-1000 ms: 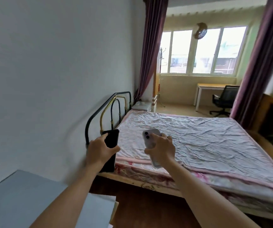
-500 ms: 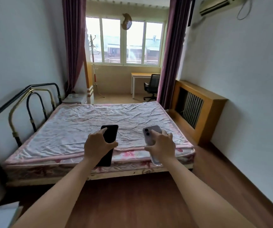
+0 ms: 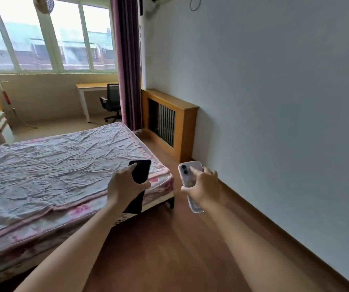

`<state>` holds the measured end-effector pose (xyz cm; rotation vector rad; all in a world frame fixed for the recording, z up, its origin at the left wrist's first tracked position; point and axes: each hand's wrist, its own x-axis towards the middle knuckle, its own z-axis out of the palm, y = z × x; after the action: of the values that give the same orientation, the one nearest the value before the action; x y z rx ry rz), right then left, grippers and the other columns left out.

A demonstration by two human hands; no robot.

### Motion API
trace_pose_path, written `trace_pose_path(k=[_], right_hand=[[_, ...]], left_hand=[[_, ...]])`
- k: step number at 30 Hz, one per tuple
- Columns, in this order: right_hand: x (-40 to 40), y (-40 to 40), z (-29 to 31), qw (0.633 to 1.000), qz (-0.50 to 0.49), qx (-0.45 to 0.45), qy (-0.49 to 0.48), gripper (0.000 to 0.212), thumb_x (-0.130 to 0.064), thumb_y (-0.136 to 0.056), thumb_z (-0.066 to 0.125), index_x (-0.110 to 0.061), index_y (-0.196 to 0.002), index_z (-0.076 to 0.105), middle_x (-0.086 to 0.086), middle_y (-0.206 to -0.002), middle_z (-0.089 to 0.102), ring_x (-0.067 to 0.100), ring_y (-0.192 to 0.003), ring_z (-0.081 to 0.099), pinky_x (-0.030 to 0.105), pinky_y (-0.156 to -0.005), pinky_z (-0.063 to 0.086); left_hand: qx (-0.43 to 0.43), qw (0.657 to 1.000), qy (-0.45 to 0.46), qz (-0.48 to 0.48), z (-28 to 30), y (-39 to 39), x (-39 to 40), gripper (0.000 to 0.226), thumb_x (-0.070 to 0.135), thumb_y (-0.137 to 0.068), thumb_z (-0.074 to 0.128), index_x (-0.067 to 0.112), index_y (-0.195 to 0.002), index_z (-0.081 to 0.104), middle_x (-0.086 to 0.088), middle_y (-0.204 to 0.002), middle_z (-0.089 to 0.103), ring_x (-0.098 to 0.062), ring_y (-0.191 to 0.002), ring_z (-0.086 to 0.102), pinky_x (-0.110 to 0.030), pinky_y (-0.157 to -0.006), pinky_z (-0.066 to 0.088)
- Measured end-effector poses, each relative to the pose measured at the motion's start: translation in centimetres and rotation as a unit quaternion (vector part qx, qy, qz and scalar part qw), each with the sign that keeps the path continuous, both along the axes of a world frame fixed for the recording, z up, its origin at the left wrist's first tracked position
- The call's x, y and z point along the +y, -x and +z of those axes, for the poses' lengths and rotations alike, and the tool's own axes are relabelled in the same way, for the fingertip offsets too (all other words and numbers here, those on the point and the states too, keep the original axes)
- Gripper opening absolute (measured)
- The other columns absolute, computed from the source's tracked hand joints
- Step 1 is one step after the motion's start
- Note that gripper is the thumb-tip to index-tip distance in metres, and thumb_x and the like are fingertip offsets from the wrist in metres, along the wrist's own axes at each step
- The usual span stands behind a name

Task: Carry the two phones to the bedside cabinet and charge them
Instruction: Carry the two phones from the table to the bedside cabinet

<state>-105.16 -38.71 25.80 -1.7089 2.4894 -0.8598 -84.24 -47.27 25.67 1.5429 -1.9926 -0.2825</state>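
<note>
A: Where are the two phones sitting at this stage?

B: Both are being carried in the air, well clear of any surface. The black phone is standing upright in the left hand; the pale phone is standing upright in the right hand, lens end up.

A: State of each grip?

B: Each grip is closing round the lower half of its phone, thumb on one long edge, fingers across the back.

A: Handling notes?

B: Both are likely rigid, light, smooth slabs with glass faces, so slippery and fragile. Holding by the long edges, near the middle, is suiting them; the pale one seems to be wearing a clear case, which should be adding friction.

A: Surroundings?

B: The bed corner is lying beyond the hands, the floor below. No cabinet is showing.
</note>
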Motion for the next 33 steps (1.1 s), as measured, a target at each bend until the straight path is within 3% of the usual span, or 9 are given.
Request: trace_pose_path(k=[5, 11, 15, 26, 33], right_hand=[[-0.7, 7.0, 0.0, 0.998, -0.062, 0.004, -0.011, 0.079, -0.052, -0.069, 0.07, -0.03, -0.139, 0.042, 0.005, -0.13, 0.051, 0.025, -0.114, 0.042, 0.032, -0.078, 0.048], [-3.7, 14.2, 0.3, 0.994, -0.111, 0.007, -0.012, 0.076, -0.05, -0.068, 0.071, -0.03, -0.137, 0.045, 0.003, -0.127, 0.052, 0.023, -0.111, 0.043, 0.028, -0.071, 0.043], [-6.6, 18.5, 1.0, 0.992, -0.122, -0.003, -0.011, 0.076, -0.047, -0.069, 0.071, -0.029, -0.137, 0.044, 0.003, -0.128, 0.051, 0.023, -0.112, 0.043, 0.03, -0.073, 0.046], [-13.7, 29.8, 1.3, 0.992, -0.126, -0.018, 0.01, 0.076, -0.048, -0.067, 0.071, -0.03, -0.136, 0.044, 0.001, -0.124, 0.052, 0.021, -0.109, 0.043, 0.031, -0.076, 0.049], [-18.3, 38.8, 0.5, 0.995, -0.092, -0.027, 0.008, 0.076, -0.044, -0.066, 0.07, -0.03, -0.136, 0.044, 0.001, -0.126, 0.051, 0.022, -0.111, 0.042, 0.032, -0.08, 0.05]], left_hand=[[0.005, 0.998, 0.018, -0.057, -0.5, 8.5, -3.4, 0.072, 0.05, -0.066, 0.073, 0.024, -0.13, 0.055, -0.007, -0.1, 0.073, -0.026, -0.088, 0.065, -0.026, -0.06, 0.044], [0.002, 0.995, 0.015, -0.097, -1.2, 16.9, -8.6, 0.071, 0.057, -0.061, 0.068, 0.023, -0.122, 0.057, -0.004, -0.094, 0.071, -0.025, -0.084, 0.064, -0.031, -0.062, 0.054], [0.003, 0.993, 0.026, -0.113, -1.1, 21.8, -12.4, 0.069, 0.051, -0.063, 0.071, 0.022, -0.125, 0.058, -0.006, -0.098, 0.071, -0.026, -0.086, 0.064, -0.029, -0.061, 0.048], [0.003, 0.991, 0.055, -0.118, -1.2, 33.3, -21.1, 0.073, 0.05, -0.062, 0.071, 0.019, -0.128, 0.057, -0.006, -0.106, 0.07, -0.029, -0.093, 0.062, -0.036, -0.067, 0.053], [0.012, 0.995, 0.057, -0.085, -2.5, 40.7, -25.1, 0.068, 0.048, -0.063, 0.073, 0.019, -0.123, 0.06, -0.007, -0.102, 0.071, -0.029, -0.086, 0.063, -0.032, -0.06, 0.047]])
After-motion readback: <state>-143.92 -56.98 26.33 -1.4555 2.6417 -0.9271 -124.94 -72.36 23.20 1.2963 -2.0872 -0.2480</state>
